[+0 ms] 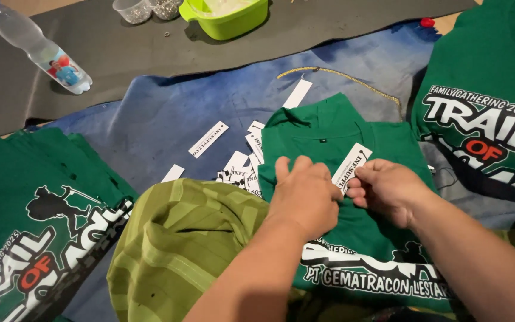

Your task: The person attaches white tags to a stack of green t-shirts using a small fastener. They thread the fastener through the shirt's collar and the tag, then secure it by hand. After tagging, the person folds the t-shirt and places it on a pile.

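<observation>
We pinch a white label (350, 164) between left hand (305, 194) and right hand (388, 189) fingertips over the green shirt (341, 128); next it needs pressing flat.

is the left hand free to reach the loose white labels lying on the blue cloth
Probably yes. The left hand rests on the green shirt, right beside the loose white labels on the blue cloth. Nothing lies between them, though it is busy with the right hand on one white tag.
</observation>
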